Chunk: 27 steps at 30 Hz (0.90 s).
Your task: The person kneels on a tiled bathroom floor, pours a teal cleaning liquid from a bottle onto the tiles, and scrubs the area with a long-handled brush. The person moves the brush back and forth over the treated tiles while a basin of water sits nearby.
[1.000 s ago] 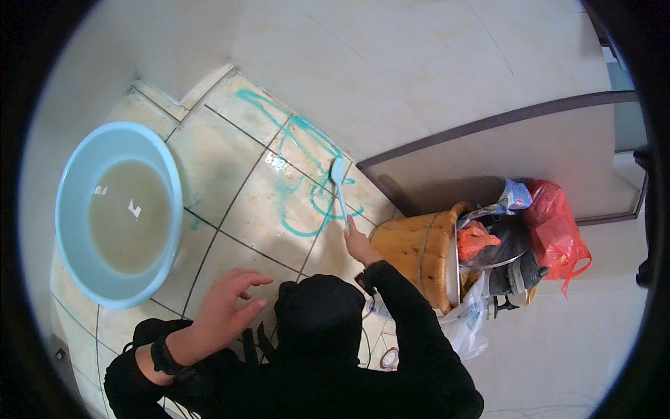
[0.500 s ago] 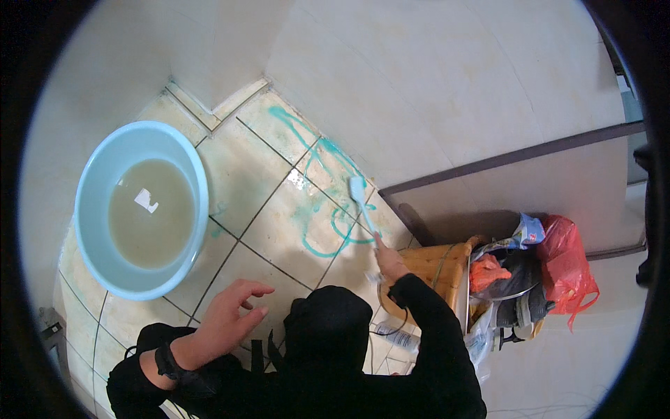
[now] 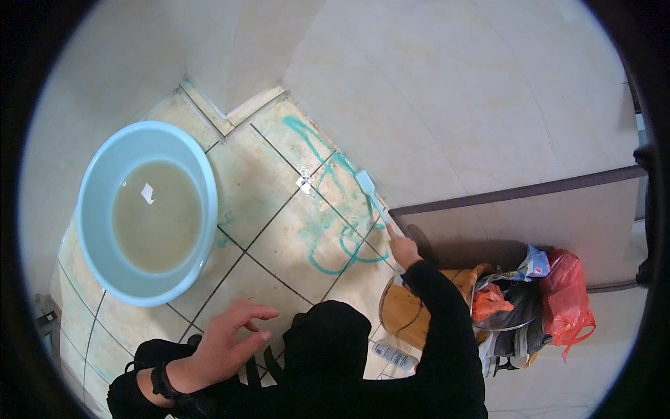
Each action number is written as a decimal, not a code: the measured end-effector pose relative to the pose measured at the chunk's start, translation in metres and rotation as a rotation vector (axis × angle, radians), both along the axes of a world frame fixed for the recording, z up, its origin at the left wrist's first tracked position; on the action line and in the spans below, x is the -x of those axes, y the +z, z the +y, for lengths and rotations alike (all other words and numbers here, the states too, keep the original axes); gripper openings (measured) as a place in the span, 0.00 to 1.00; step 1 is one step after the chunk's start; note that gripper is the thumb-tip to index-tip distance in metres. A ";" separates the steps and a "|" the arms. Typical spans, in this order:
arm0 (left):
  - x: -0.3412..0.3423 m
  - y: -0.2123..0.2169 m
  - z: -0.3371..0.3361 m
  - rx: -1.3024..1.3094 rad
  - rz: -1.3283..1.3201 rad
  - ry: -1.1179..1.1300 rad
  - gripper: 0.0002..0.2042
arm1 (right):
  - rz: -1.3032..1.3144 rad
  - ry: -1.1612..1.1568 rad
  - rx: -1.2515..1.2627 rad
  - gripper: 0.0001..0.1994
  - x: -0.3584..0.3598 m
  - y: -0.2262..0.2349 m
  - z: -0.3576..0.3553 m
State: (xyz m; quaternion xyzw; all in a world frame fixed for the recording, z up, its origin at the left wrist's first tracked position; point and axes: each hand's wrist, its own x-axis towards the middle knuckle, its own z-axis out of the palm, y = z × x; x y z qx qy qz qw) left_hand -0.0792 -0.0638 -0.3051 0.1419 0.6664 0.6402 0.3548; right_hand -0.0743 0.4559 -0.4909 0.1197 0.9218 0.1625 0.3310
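Tiles bear teal streaks beside pale walls.

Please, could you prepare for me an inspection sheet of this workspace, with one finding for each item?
Surface: pale tiled floor with dark joints, marked by green streaks.
Things in use: light blue brush, its head at the floor's edge by the wall; contact unclear. Light blue basin at left, holding cloudy liquid.
Clutter: wooden bucket at right, with a red bag and other things at its mouth; white bottle nearby.
Grips: right grip closed on the brush handle; left grip open, holding nothing.
Cables: nothing seen that is clearly a cable.
Surroundings: pale walls, one with a dark strip.
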 end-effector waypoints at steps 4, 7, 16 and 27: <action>0.013 -0.005 0.015 0.003 0.057 -0.056 0.15 | 0.223 0.173 0.137 0.35 0.011 -0.008 -0.004; 0.019 -0.011 0.018 -0.007 0.051 -0.056 0.15 | 0.268 0.225 0.150 0.35 0.009 -0.004 -0.008; 0.020 -0.012 0.016 -0.017 -0.033 0.008 0.13 | 0.436 0.357 0.225 0.29 0.101 -0.019 -0.051; 0.015 0.016 -0.026 0.037 -0.249 0.330 0.12 | 0.205 0.268 0.174 0.31 0.117 -0.010 -0.042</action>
